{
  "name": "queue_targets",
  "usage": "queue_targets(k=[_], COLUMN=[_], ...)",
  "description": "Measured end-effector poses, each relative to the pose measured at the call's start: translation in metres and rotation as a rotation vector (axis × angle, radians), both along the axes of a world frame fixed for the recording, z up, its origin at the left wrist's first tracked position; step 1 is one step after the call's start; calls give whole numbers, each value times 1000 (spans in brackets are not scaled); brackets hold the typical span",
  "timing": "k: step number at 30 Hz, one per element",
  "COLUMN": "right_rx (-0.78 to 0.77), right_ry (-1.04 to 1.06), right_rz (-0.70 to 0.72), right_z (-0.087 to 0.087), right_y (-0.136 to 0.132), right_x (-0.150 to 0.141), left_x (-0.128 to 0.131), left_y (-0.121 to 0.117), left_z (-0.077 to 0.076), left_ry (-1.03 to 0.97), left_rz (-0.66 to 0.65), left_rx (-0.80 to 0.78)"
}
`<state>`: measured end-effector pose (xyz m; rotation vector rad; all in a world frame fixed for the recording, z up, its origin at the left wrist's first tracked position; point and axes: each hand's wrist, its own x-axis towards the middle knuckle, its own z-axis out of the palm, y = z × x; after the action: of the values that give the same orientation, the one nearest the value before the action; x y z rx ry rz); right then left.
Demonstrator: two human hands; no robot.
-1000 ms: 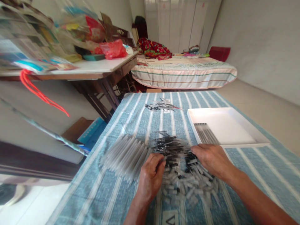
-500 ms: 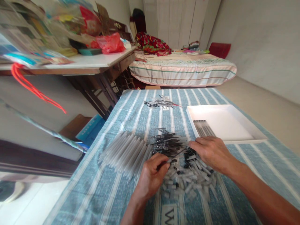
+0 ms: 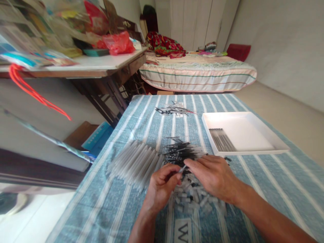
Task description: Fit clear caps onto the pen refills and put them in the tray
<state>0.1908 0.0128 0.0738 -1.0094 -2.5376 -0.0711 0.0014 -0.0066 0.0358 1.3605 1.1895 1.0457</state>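
Note:
Close together over the piles, my left hand (image 3: pixel 162 189) and my right hand (image 3: pixel 215 175) both have their fingers closed on a thin translucent pen barrel (image 3: pixel 182 168). Only a short stretch of it shows between the fingertips. Left of my hands lies a stack of pale translucent pen barrels (image 3: pixel 139 162). Just beyond my fingers is a heap of dark pen refills (image 3: pixel 179 151). Grey translucent pen caps (image 3: pixel 194 199) are scattered beneath my hands, partly covered by my right hand.
A shallow white box (image 3: pixel 253 135) with a row of pens (image 3: pixel 222 140) stands at the right on the striped tablecloth (image 3: pixel 126 206). Farther back lies a small pile of thin dark pieces (image 3: pixel 174 110). A cluttered desk (image 3: pixel 96 72) is at left, a bed (image 3: pixel 199 76) behind.
My right hand has moved left and nearer, from beside the white box to my left hand, uncovering the pens in the box. The left hand stays in nearly the same place.

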Motion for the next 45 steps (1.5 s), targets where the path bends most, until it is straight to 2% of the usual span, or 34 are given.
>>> queue_targets(k=[4, 7, 10, 20, 24, 26, 28, 31, 34, 41, 45], right_rx=[-184, -351, -461, -557, -522, -490, -496, -568, -625, -795, -917], right_ry=[36, -90, -217, -348, -321, -224, -30, 320, 580, 977, 1128], right_rz=[-46, -57, -15, 19, 40, 39, 38, 25, -7, 114, 44], right_z=[-13, -23, -29, -33, -38, -43, -47, -48, -43, -40, -44], right_y=[5, 8, 12, 25, 28, 28, 27, 23, 15, 7, 4], right_x=[1, -4, -13, -25, -24, -22, -18, -11, -6, -2, -4], left_x=[-1, -1, -1, 1, 2, 1, 1, 1, 2, 4, 5], left_y=[-1, -1, -1, -2, -3, -3, -2, -3, -4, -6, -6], left_z=[-4, -8, -10, -6, -5, -5, -6, -6, -5, -4, -5], left_ry=[-230, -348, -372, -352, -348, -351, -352, -336, -307, -332, -342], left_rz=[110, 112, 90, 70, 82, 83, 84, 81, 48, -7, -45], left_rx=[-78, -88, -89, -100, -123, -128, -133, -153, -170, -203, -205])
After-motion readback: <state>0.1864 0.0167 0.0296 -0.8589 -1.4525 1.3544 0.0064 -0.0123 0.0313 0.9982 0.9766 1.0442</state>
